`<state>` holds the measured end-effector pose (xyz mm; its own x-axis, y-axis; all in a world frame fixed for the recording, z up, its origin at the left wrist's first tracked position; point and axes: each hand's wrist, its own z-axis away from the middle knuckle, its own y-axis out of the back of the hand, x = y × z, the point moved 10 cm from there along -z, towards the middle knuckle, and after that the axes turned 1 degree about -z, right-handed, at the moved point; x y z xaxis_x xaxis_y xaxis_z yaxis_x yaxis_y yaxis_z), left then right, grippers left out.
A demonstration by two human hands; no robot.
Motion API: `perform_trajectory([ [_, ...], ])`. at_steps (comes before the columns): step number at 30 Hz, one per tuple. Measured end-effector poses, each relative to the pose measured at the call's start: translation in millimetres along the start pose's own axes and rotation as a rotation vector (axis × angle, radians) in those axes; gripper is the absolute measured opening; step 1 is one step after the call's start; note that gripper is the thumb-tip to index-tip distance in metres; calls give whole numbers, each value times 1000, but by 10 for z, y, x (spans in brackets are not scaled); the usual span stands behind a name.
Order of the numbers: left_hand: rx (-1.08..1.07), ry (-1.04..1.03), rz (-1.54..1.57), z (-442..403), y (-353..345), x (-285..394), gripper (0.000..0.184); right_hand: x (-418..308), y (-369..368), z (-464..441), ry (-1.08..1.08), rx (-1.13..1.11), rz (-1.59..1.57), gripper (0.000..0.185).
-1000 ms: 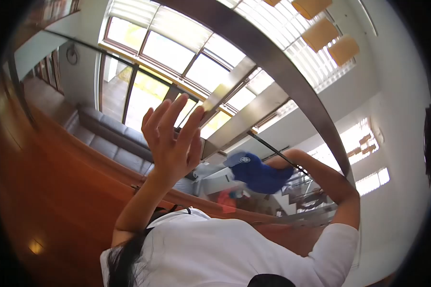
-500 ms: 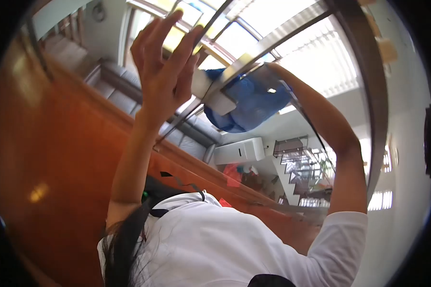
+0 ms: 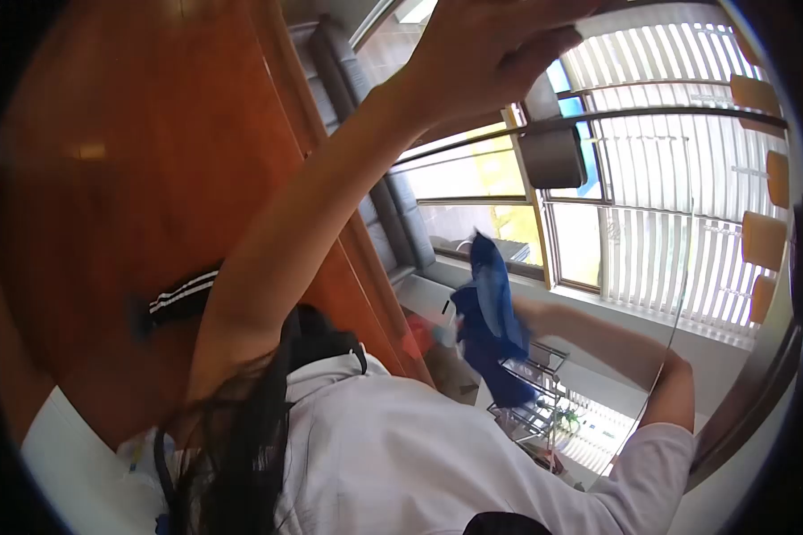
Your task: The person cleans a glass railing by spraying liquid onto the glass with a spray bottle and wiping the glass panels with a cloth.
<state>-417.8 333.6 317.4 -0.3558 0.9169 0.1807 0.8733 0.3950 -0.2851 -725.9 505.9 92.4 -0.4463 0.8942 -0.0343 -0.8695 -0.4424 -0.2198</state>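
Note:
My right hand (image 3: 520, 314) is closed on a crumpled blue cloth (image 3: 491, 325), which hangs in front of my chest. My right forearm and the cloth are seen through a framed glass panel (image 3: 642, 259), and the cloth hides most of the fingers. Up at the top edge of the view is my left hand (image 3: 495, 53), by the dark frame of the panel; one finger is bent, and the other fingertips are cut off, so its hold is unclear. Below it, a dark grey block (image 3: 553, 159) sits on a thin bar across the glass.
A large brown wooden surface (image 3: 152, 160) fills the left side. Beyond are a grey sofa (image 3: 401, 209), windows with striped blinds (image 3: 642, 214) and a metal railing (image 3: 544, 366). A black band with white stripes (image 3: 187, 292) lies near my left elbow.
The view has turned. My left hand has gone from beside the glass edge, fingers spread, to the top of the view. The right hand has lowered the blue cloth, which now hangs looser.

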Motion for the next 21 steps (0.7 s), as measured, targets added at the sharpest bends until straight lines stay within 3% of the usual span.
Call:
perform_trajectory([
  [1,-8,-18,-6,-3,1,17,53,15,173,-250,-54,-114,-89,43],
  [2,-16,-35,-12,-8,3,38,53,-435,-172,-85,4,15,66,43],
  [4,-35,-63,-38,-5,18,99,54,-935,-187,-381,188,-93,122,42],
  [8,-32,-46,-26,108,49,75,54,-1884,-523,-35,731,-197,178,39],
  [9,-13,-27,-11,107,34,60,53,-2021,-606,169,799,-363,103,42],
  [11,-13,-15,-26,110,-12,66,52,-2025,-487,302,735,-379,-210,42],
  [12,-9,2,-35,126,2,61,51,-2095,-488,311,969,-266,62,41],
  [14,-21,43,-37,128,82,71,50,-2044,-547,33,1168,-145,345,41],
  [16,-32,74,-46,132,112,74,49,-2008,-607,-444,1098,-94,670,37],
  [19,-40,44,-62,103,120,103,47,-1990,-955,-321,1309,-124,1257,33],
  [20,-47,63,-66,111,120,91,47,-2059,-807,-438,1111,-189,861,35],
  [21,-55,84,-66,124,113,63,47,-2087,-816,-460,1113,-196,867,35],
])
